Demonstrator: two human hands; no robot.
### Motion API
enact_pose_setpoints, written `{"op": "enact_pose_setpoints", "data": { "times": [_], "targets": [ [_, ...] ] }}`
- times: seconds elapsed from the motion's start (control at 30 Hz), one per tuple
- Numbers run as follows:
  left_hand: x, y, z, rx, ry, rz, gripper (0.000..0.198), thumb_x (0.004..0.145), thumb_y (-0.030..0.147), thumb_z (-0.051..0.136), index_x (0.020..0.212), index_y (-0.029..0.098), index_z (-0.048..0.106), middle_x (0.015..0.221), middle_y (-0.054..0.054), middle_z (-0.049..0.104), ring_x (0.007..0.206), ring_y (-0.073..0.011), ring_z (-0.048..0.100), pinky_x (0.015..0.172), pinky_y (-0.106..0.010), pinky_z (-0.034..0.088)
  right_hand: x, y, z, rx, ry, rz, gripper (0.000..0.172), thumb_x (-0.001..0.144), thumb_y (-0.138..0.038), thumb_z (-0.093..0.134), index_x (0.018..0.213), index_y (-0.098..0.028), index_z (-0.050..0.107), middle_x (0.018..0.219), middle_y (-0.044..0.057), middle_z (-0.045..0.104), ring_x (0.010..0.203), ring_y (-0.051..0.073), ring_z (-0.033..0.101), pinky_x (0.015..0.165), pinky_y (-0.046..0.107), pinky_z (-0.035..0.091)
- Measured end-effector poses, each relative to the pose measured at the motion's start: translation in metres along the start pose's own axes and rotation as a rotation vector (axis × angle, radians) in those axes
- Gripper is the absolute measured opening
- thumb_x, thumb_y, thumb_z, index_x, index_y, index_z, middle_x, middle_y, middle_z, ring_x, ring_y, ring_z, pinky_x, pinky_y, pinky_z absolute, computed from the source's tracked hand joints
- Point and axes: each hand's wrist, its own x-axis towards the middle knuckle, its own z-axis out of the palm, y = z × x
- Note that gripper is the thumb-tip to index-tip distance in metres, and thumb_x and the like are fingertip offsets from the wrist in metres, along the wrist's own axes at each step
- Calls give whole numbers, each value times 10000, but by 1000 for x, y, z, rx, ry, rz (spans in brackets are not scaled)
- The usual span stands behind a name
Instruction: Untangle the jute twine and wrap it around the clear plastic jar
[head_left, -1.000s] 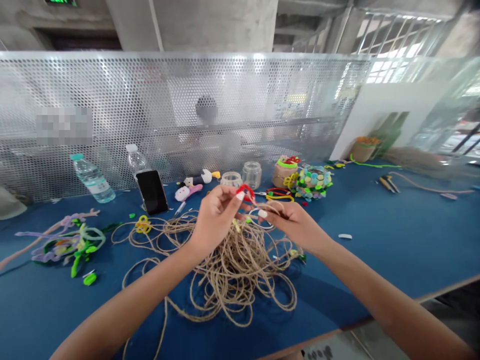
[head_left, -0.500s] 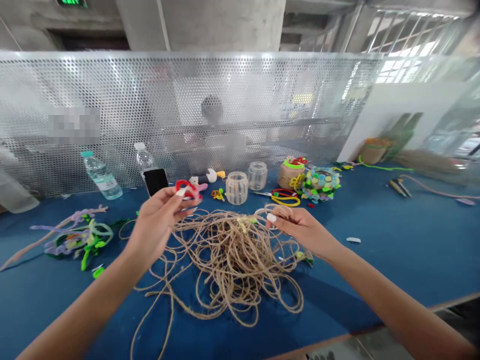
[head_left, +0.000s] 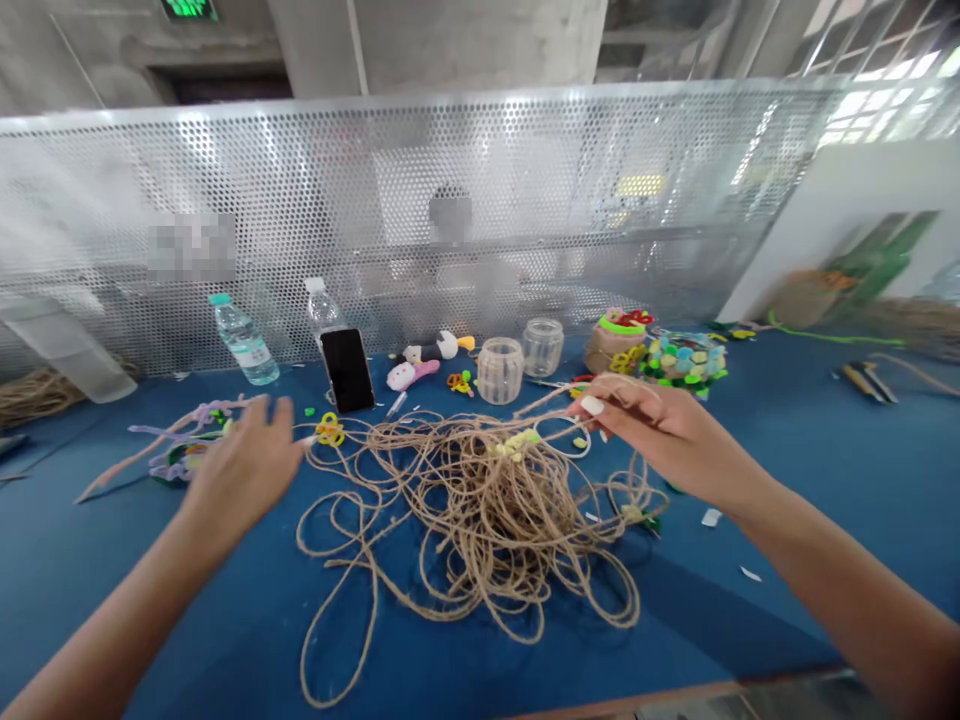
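My left hand (head_left: 247, 465), smeared a little by motion, is over the left of the table with fingers apart and nothing visible in them. Beneath and beside it is a bundle of purple and green pipe cleaners (head_left: 169, 468), partly hidden. My right hand (head_left: 660, 420) pinches a pale pinkish strand (head_left: 536, 403) above the right of the pile. A thin white loop (head_left: 577, 450) hangs just below its fingers. Between the hands spreads a large tangle of jute twine (head_left: 517, 530), with a pale yellow fuzzy piece (head_left: 516, 445) on top.
Behind the twine stand two clear jars (head_left: 500, 370), a phone (head_left: 347, 370) and water bottles (head_left: 244, 340). A twine-wrapped jar (head_left: 616, 345) and a pompom-covered pot (head_left: 686, 362) are at back right. A yellow flower (head_left: 330, 430) lies near my left hand. A perforated metal screen (head_left: 337, 220) borders the table.
My left hand has moved left and down, its fingers now spread, and the red fuzzy piece it held is out of sight. My right hand stays pinched, slightly higher, and the view has shifted.
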Motion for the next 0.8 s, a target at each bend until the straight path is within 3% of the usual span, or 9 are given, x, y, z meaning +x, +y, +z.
{"op": "enact_pose_setpoints", "data": {
  "times": [0.07,0.17,0.27,0.4,0.5,0.6,0.7,0.8],
  "targets": [
    [9,51,19,-116,-121,109,307,820,298,476,1092,177,551,1137,-86,577,978,-238,580,842,-375,454,3,-12,0,0,-14,-45,264,879,-417,450,851,-195,590,795,34,579,697,122,531,637,238,445],
    [21,120,52,-419,-345,234,215,853,248,429,976,180,591,939,-44,645,819,-172,611,748,-297,475,4,-23,2,-14,-37,-95,247,891,-395,443,856,-199,589,828,33,587,769,131,548,683,245,444],
    [26,158,84,-491,-400,276,188,794,264,527,932,153,592,814,-44,649,707,-178,605,664,-293,475,1,-25,2,-69,-47,-112,265,898,-399,429,837,-196,586,826,37,582,794,145,544,708,266,433],
    [27,161,107,-571,-425,286,271,721,127,558,991,147,574,724,-19,648,673,-172,608,652,-276,472,-7,-15,-4,-72,-23,-95,268,902,-404,420,817,-199,570,818,32,573,763,138,535,695,265,426],
    [28,148,106,-659,-408,250,232,738,103,520,950,167,591,755,-15,655,705,-151,616,652,-244,470,-11,-1,-11,1,22,-48,307,906,-424,400,749,-203,543,788,27,551,757,138,521,711,268,427],
    [27,140,97,-742,-380,199,167,760,151,520,903,169,603,741,-13,641,700,-140,608,635,-229,472,-12,13,-12,137,111,3,359,892,-450,423,646,-195,480,850,40,551,868,158,512,772,276,413],
    [22,137,88,-833,-381,160,146,771,185,526,892,155,603,755,-22,638,708,-132,611,644,-222,487,-6,21,-5,412,112,96,377,886,-452,438,616,-189,422,705,18,525,670,122,499,600,245,403],
    [16,135,81,-914,-417,152,153,780,220,544,897,146,609,785,-34,654,719,-128,623,655,-219,507,3,23,5,487,15,123,282,877,-426,473,719,-192,484,496,-58,347,442,71,296,429,210,250]
  ]
}}
